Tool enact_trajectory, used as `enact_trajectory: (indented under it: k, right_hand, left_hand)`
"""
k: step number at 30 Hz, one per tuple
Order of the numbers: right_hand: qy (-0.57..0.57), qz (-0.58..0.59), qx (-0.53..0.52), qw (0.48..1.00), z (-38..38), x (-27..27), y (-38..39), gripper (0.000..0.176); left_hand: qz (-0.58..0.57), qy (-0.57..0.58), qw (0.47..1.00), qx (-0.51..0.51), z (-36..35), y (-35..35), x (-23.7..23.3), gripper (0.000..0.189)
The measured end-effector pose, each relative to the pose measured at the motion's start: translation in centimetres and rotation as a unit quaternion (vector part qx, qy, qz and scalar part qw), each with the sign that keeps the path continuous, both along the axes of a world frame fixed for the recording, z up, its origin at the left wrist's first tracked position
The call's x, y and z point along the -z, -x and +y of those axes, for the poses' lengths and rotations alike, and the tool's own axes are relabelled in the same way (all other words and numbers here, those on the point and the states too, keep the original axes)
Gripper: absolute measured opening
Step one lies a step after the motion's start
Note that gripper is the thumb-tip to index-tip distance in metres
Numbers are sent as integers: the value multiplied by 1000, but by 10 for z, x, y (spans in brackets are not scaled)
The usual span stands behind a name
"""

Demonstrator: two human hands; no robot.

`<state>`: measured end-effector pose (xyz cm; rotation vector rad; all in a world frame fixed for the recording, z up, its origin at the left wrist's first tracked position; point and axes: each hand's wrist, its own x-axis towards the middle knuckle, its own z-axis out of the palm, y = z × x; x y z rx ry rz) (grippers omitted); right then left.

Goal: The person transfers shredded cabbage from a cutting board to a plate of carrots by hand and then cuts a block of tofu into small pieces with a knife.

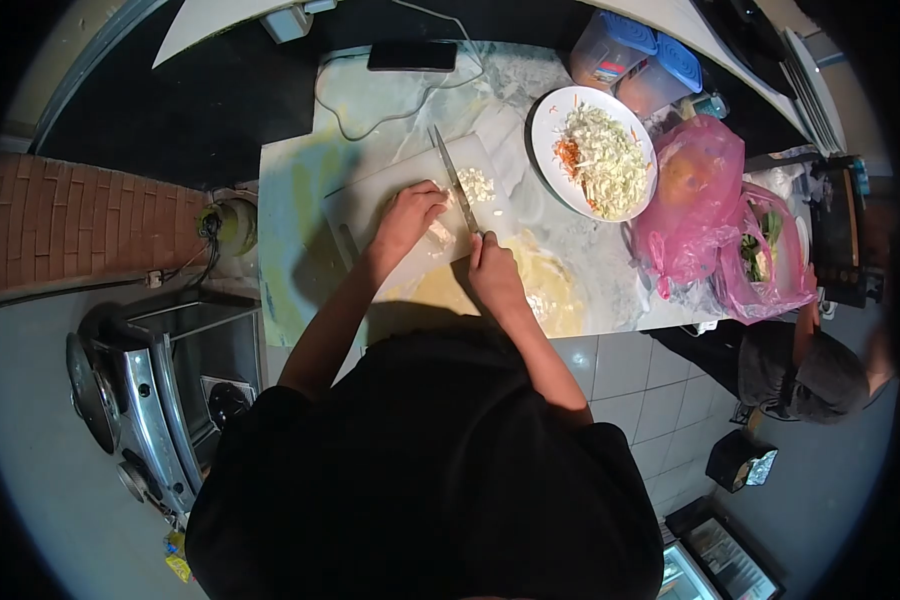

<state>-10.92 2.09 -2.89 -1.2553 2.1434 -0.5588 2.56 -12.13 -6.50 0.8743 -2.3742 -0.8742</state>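
My right hand (495, 272) is closed round the handle of a long knife (454, 178), whose blade points away from me over the white cutting board (370, 205). Left of the blade, my left hand (411, 214) has its fingers curled on a pale piece of food (440, 235), partly hidden under them. Small diced pale cubes (476, 184) lie on the board just right of the blade. A white plate (546, 130) to the right of the board holds shredded pale green vegetable (604, 155) and some chopped orange pieces (568, 153).
Pink plastic bags (692, 200) lie on the table's right side, below blue-lidded containers (615, 45). A dark phone (412, 56) and a cable (395, 118) lie at the back. Another person (810, 370) is at the far right. A stove (155, 400) is at lower left.
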Motion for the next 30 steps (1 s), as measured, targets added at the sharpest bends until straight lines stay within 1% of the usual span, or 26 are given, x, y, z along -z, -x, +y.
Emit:
enact_trajectory:
  k: [4,11,14,16,22,26,28,30]
  right_hand:
    - [-4,-25,14,1000,1,-1,-4,41]
    - [5,-21,1,1000,1,4,-5,39]
    - [-11,-21,1,1000,2,6,-7,39]
    - [-17,16,-7,1000,1,12,-10,40]
    - [-53,49,-11,997,-10,9,-14,40]
    - [-48,63,-18,997,-13,10,-10,40]
    - [-20,57,-22,998,-12,11,-4,41]
    - [-17,44,-29,998,-8,11,2,41]
  left_hand:
    - [1,-9,1000,-6,1,0,-1,17]
    - [-8,-12,1000,-3,1,0,-3,17]
    - [-7,-14,1000,-5,1,0,-4,17]
    - [-8,-18,1000,-3,1,0,-2,17]
    - [-1,-6,1000,0,1,0,-2,17]
    - [-3,-6,1000,-3,1,1,-4,16]
    - [-3,2,1000,-7,2,1,-4,16]
    - [-2,-9,1000,-11,2,0,-6,17]
